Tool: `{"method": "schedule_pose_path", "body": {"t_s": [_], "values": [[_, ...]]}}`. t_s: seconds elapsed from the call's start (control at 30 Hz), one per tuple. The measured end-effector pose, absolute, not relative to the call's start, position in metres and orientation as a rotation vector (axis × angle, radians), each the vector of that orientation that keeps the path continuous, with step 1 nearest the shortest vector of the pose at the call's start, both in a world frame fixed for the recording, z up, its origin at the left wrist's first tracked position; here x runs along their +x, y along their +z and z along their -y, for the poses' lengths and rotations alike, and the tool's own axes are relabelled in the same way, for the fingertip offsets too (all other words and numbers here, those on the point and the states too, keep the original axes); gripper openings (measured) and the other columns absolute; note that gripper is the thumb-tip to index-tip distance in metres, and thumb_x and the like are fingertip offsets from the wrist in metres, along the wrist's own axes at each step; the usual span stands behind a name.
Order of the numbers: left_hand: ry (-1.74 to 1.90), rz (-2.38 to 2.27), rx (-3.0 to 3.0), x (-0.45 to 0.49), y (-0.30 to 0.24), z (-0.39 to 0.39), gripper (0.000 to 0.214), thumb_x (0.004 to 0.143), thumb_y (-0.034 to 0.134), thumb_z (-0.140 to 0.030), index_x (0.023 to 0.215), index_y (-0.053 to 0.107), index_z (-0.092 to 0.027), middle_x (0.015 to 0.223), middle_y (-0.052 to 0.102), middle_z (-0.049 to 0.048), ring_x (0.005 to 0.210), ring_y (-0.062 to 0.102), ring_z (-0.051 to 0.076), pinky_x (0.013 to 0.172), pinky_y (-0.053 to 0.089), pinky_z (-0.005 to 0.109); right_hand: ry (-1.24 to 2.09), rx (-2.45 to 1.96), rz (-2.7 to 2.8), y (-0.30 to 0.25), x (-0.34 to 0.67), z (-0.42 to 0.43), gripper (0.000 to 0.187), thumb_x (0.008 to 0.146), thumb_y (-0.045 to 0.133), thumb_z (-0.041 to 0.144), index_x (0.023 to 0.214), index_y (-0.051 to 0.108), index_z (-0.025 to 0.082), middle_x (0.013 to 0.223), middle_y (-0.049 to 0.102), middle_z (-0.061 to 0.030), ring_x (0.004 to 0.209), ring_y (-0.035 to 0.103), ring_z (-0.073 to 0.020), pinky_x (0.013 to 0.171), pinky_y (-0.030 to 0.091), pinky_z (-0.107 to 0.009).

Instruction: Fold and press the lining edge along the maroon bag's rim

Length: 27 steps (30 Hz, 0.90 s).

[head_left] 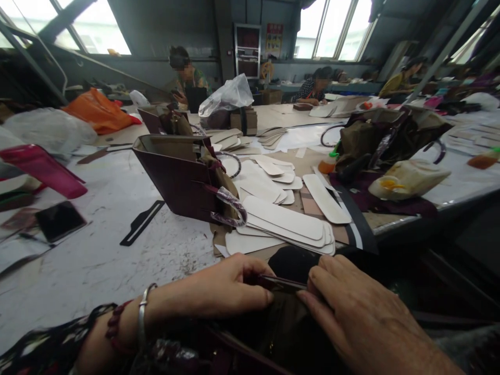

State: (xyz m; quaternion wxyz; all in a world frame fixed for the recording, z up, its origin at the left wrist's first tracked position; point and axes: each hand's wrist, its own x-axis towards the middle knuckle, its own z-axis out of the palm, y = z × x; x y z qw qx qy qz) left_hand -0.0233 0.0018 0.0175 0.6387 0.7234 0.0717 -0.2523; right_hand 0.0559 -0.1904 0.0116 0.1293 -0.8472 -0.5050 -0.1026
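My left hand (224, 289) and my right hand (351, 307) meet at the near table edge over a dark leather bag piece (289, 323). Both pinch a thin dark strip (283, 284) along its top edge, fingers closed on it. A silver bangle and a bead bracelet sit on my left wrist. Just beyond lie stacks of pale oblong cut pieces (285, 224). A maroon handbag (183, 179) with a wrapped handle stands to the left of them.
A phone (58, 220) and a pink case (41, 169) lie at the left. A black flat strip (141, 223) rests on the white table. Piled bags (386, 140) and a glue bottle (328, 162) sit to the right. Other people work at far tables.
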Motion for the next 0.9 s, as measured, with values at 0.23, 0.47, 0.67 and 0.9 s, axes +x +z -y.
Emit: {"method": "schedule_pose_path", "body": {"t_s": [0.23,0.47,0.67,0.9], "values": [[-0.572,-0.091,1.748,-0.014,0.018,0.001,0.043,0.082,0.039,-0.051,0.061,0.045,-0.014,0.054,0.030,-0.0052,0.049,0.025,0.007,0.042,0.021,0.019,-0.236,-2.463,1.435,0.011,0.049,0.193,0.010,0.078,0.046,0.018,0.069,0.045,0.023,0.068,0.047,-0.0006,0.066,0.047,-0.0189,0.057,0.035,-0.029],[-0.557,-0.045,1.729,-0.017,0.009,0.000,0.036,0.083,0.042,-0.043,0.061,0.043,-0.014,0.058,0.031,-0.0043,0.053,0.027,0.008,0.046,0.022,0.019,-0.159,-2.356,1.515,0.021,0.040,0.196,0.011,0.074,0.047,0.015,0.066,0.046,0.022,0.065,0.049,-0.0001,0.061,0.048,-0.0174,0.053,0.036,-0.028],[-0.482,-0.068,1.776,-0.020,0.005,0.004,0.036,0.083,0.041,-0.040,0.059,0.043,-0.014,0.056,0.032,-0.0050,0.052,0.028,0.007,0.046,0.024,0.018,-0.143,-2.390,1.506,0.016,0.045,0.198,0.012,0.076,0.046,0.014,0.068,0.045,0.022,0.066,0.048,-0.0009,0.061,0.046,-0.0186,0.054,0.035,-0.030],[-0.474,-0.085,1.773,-0.021,0.001,0.006,0.036,0.083,0.043,-0.041,0.064,0.054,-0.012,0.055,0.035,-0.0052,0.052,0.031,0.007,0.046,0.025,0.017,0.000,-2.518,1.323,0.009,0.044,0.197,0.013,0.077,0.050,0.020,0.066,0.046,0.022,0.069,0.046,0.0001,0.065,0.043,-0.0187,0.059,0.033,-0.031]]}}
